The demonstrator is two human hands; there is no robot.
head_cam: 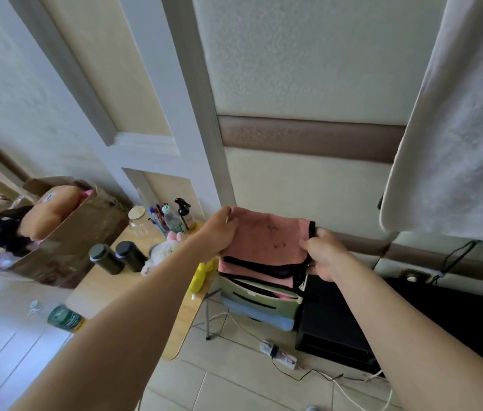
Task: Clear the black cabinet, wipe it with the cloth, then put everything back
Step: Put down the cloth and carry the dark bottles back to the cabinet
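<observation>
Hands raised at arm's length, both forearms bare and nearly straight, hold a pink cloth (266,238) with black trim spread in front of a padded wall. The left hand (219,232) grips the cloth's upper left edge, knuckles up and fingers curled over the fabric. The right hand (323,253) pinches the right edge at the black border, thumb on top. Dark smudges mark the cloth's face, and its lower part hangs folded.

Below and just right of the cloth stands the black cabinet (338,315) on the tiled floor. A green pouch (264,298) and a blue one (264,320) sit directly under the cloth, beside the cabinet's left side.

To the left, a wooden table (181,327) carries two dark bottles (106,259), a glass jar (138,221), a cup of pens (157,219), a spray bottle (185,213) and a plush toy (160,253). The spray bottle's label is too blurred to read, as is the white print on a green can (65,318) at the table's near end. A power strip (278,351) lies on the floor.
</observation>
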